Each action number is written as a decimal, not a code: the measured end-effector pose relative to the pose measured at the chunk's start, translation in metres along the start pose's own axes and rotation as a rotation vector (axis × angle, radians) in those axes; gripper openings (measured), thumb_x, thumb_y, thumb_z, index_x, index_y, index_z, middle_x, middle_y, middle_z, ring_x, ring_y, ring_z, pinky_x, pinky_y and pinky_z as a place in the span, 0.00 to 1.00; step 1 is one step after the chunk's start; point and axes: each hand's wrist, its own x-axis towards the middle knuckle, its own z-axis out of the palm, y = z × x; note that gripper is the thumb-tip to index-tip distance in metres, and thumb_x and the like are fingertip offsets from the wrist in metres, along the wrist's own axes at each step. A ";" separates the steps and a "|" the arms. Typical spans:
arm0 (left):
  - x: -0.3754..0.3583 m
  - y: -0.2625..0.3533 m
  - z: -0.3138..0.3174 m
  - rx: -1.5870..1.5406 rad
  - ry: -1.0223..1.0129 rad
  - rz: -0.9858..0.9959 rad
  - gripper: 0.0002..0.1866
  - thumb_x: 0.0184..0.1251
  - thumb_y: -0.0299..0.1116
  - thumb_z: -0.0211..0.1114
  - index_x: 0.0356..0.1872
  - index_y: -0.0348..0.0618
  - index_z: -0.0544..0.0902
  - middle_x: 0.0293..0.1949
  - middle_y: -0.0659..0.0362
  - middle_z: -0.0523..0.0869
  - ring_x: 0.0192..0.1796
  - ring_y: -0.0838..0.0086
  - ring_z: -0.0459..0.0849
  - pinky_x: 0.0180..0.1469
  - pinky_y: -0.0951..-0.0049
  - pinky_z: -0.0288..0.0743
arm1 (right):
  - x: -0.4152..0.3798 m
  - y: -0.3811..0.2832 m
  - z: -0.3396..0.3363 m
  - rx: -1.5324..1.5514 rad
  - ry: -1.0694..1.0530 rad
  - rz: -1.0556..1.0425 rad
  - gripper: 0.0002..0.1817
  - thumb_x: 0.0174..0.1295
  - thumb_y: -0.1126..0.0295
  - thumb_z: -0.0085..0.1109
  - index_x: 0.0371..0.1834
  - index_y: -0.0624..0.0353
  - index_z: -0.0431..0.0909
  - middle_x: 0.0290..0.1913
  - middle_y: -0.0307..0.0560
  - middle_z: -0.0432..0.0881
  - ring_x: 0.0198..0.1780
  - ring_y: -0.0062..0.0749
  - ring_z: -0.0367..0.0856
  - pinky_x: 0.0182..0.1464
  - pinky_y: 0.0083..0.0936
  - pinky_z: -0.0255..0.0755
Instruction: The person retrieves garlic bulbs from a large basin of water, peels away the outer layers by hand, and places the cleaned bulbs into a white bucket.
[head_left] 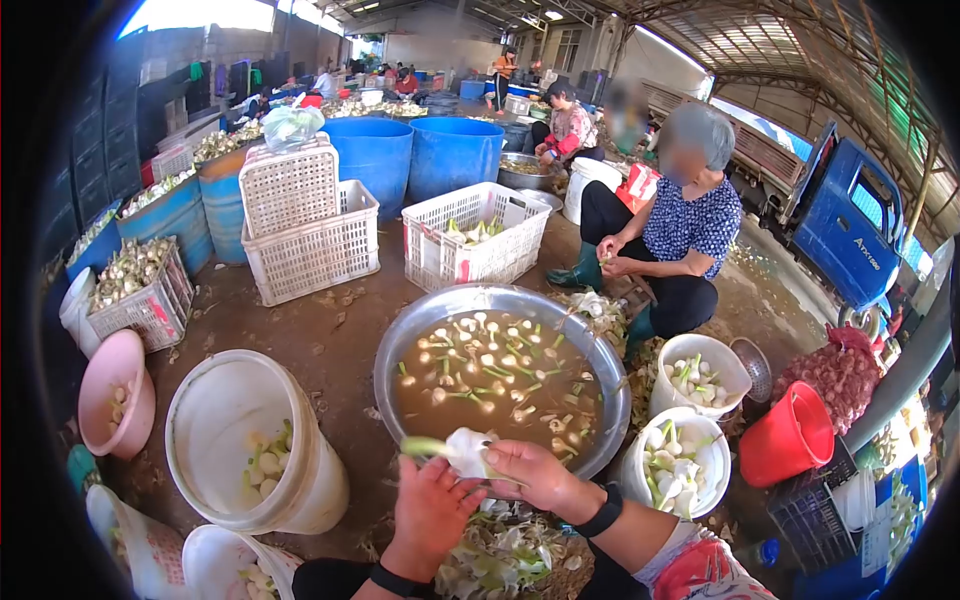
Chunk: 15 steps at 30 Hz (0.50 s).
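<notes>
A garlic bulb (467, 453) with a pale green stem is held up at the near rim of a wide metal basin (612, 400). My right hand (535, 474) has its thumb and fingers closed on the bulb's right side. Beside the stem, my left hand (430, 505) is spread with its palm up and fingers apart, just under the bulb. Brown water with several floating garlic bulbs (487, 360) fills the basin. Beneath my hands lies a heap of garlic peels and leaves (505, 560).
A co-worker (690, 220) sits beyond the basin at the right. White buckets of garlic (240, 430) stand left and right, with a pink tub (118, 390) far left and a red bucket (787, 435) right. Crates (475, 235) and blue barrels (455, 160) stand behind.
</notes>
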 end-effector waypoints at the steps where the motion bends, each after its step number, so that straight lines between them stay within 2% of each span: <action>1: 0.001 0.004 -0.004 -0.003 -0.002 0.001 0.24 0.62 0.56 0.42 0.47 0.48 0.70 0.42 0.61 0.76 0.45 0.69 0.74 0.47 0.63 0.68 | 0.000 0.000 0.001 -0.003 0.000 0.002 0.09 0.59 0.65 0.46 0.33 0.59 0.72 0.17 0.33 0.66 0.18 0.14 0.61 0.20 0.14 0.54; 3: 0.001 0.015 0.004 0.100 -0.103 -0.028 0.21 0.60 0.48 0.51 0.48 0.45 0.68 0.39 0.60 0.76 0.40 0.72 0.75 0.41 0.67 0.70 | 0.000 -0.001 0.002 -0.827 0.066 -0.233 0.12 0.60 0.62 0.45 0.29 0.59 0.71 0.16 0.36 0.66 0.19 0.18 0.62 0.22 0.19 0.59; 4: 0.003 0.015 0.002 0.098 -0.106 -0.023 0.21 0.60 0.48 0.51 0.48 0.45 0.68 0.39 0.60 0.76 0.40 0.72 0.75 0.41 0.67 0.70 | 0.000 -0.004 0.004 -0.832 0.063 -0.234 0.12 0.60 0.62 0.45 0.29 0.59 0.71 0.16 0.36 0.66 0.19 0.18 0.62 0.22 0.19 0.59; 6: 0.005 0.009 -0.007 0.538 0.013 0.032 0.19 0.56 0.33 0.59 0.48 0.42 0.66 0.37 0.59 0.76 0.34 0.73 0.76 0.36 0.75 0.71 | -0.006 -0.011 0.006 -1.093 0.001 -0.315 0.13 0.61 0.61 0.44 0.28 0.59 0.71 0.16 0.39 0.67 0.19 0.20 0.63 0.24 0.23 0.62; 7: 0.003 0.005 -0.012 0.707 0.044 0.112 0.22 0.49 0.24 0.62 0.47 0.37 0.67 0.36 0.58 0.77 0.34 0.77 0.78 0.35 0.77 0.74 | -0.005 -0.014 0.000 -1.042 -0.027 -0.196 0.12 0.60 0.62 0.46 0.28 0.59 0.71 0.17 0.37 0.68 0.20 0.20 0.64 0.23 0.22 0.62; 8: 0.005 0.004 -0.011 0.707 0.042 0.112 0.22 0.49 0.24 0.62 0.47 0.37 0.67 0.36 0.58 0.77 0.34 0.77 0.78 0.35 0.77 0.74 | -0.007 -0.015 -0.004 -1.044 -0.026 -0.195 0.12 0.60 0.62 0.46 0.28 0.59 0.71 0.17 0.37 0.68 0.20 0.20 0.64 0.23 0.22 0.62; 10: 0.006 0.006 -0.005 0.710 -0.174 0.043 0.22 0.51 0.24 0.60 0.49 0.41 0.65 0.40 0.54 0.76 0.37 0.69 0.79 0.35 0.77 0.74 | -0.010 -0.016 -0.010 -0.341 0.053 0.030 0.10 0.58 0.63 0.48 0.29 0.59 0.72 0.17 0.36 0.68 0.19 0.20 0.65 0.22 0.21 0.62; 11: -0.001 0.013 0.006 0.587 -0.115 -0.039 0.20 0.50 0.24 0.61 0.46 0.40 0.67 0.41 0.52 0.76 0.40 0.65 0.80 0.37 0.75 0.74 | -0.012 -0.020 0.000 -0.313 0.325 -0.244 0.09 0.57 0.64 0.49 0.29 0.58 0.73 0.17 0.35 0.68 0.18 0.19 0.65 0.20 0.17 0.60; 12: 0.002 0.014 -0.002 0.422 -0.243 -0.057 0.18 0.50 0.27 0.62 0.43 0.40 0.71 0.41 0.52 0.77 0.40 0.62 0.80 0.38 0.75 0.75 | 0.004 -0.006 -0.036 -0.092 0.365 -0.407 0.08 0.58 0.65 0.48 0.27 0.58 0.72 0.18 0.35 0.68 0.17 0.18 0.63 0.18 0.14 0.56; 13: -0.001 0.011 0.006 0.230 -0.262 0.009 0.16 0.51 0.29 0.62 0.42 0.40 0.72 0.41 0.52 0.77 0.40 0.62 0.80 0.37 0.75 0.75 | 0.003 -0.021 -0.051 0.087 0.198 -0.465 0.10 0.59 0.65 0.46 0.25 0.57 0.71 0.17 0.36 0.69 0.16 0.20 0.64 0.18 0.15 0.57; 14: -0.004 0.007 0.016 0.032 -0.255 0.083 0.14 0.53 0.31 0.61 0.41 0.41 0.73 0.41 0.51 0.77 0.39 0.61 0.80 0.36 0.74 0.75 | 0.000 -0.035 -0.051 -0.077 0.389 -0.402 0.13 0.58 0.61 0.46 0.22 0.57 0.70 0.13 0.35 0.67 0.15 0.21 0.64 0.18 0.17 0.57; 15: -0.004 0.008 0.013 0.038 -0.141 0.080 0.14 0.56 0.35 0.59 0.42 0.42 0.73 0.41 0.51 0.78 0.40 0.63 0.80 0.35 0.75 0.75 | 0.007 -0.029 -0.057 -0.547 0.420 -0.323 0.16 0.56 0.56 0.48 0.24 0.58 0.72 0.11 0.39 0.69 0.15 0.30 0.67 0.20 0.23 0.61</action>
